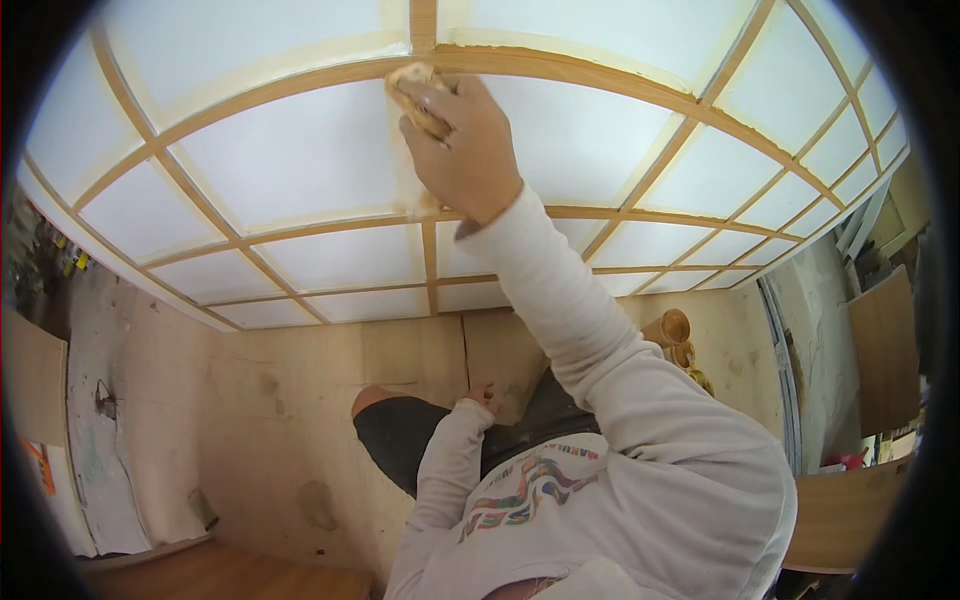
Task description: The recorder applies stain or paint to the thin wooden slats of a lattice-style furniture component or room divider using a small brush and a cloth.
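A crumpled yellowish rag (418,98), stained brown, is gripped in my right hand (465,145). That arm reaches up, and the rag lies against a wooden strip of a large lattice panel (580,72). The panel has light brown wooden strips around white panes (290,155), with pale yellow bands along many pane edges. Below the rag, a yellowish smear runs down beside my right hand. My left hand (482,398) is low by my thigh, its fingers slightly bent and apart, with nothing visible in them. Its palm side is hidden.
Pale, stained boards (270,400) lie beneath me, with a dark line running up from near my left hand. Brown round containers (668,328) stand to the right of my knees. Wooden boards (885,350) are at the far right, and a brown wooden surface (230,572) at the lower left.
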The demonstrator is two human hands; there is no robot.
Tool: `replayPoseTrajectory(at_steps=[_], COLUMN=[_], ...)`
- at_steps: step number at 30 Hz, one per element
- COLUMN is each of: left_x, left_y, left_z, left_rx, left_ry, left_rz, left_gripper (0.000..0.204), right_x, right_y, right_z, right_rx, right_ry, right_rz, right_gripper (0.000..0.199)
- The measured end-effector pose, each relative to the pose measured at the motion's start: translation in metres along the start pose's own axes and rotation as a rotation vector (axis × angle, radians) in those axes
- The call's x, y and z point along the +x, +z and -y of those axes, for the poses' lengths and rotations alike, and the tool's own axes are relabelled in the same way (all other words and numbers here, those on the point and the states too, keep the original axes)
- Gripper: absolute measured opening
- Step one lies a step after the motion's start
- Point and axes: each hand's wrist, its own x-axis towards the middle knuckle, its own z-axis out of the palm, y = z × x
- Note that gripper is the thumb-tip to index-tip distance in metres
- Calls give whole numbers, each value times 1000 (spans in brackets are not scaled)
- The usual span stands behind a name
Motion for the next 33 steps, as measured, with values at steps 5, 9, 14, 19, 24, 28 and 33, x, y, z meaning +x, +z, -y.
replayPoseTrajectory(at_steps=[5, 9, 14, 19, 24, 28, 33], left_x=[-44, -121, -128, -102, -89, -87, -83], left_y=[-71, -139, -159, -138, -114, -101, -96], left_z=[-44, -180, -231, -273, -292, -290, -268], left_rx=[-247, -397, -276, -820, -877, -674, -535], left_ry=[453, 1045, 717, 909, 960, 790, 693], left_rz=[-908, -1188, -696, -585, -489, -215, -59], left_gripper=[51, 45, 36, 23, 25, 26, 31], right_x=[-60, -107, -110, -113, -116, -111, -74], right_y=[-40, -83, -124, -171, -161, -154, -166], right_z=[-16, -32, -38, -58, -57, -67, -60], right_rx=[385, 373, 497, 522, 1177, 1449, 953], right_ry=[471, 390, 721, 929, 1016, 1061, 865], right_rz=[454, 641, 589, 586, -122, -284, -299], right_gripper=[25, 20, 21, 24, 24, 25, 23])
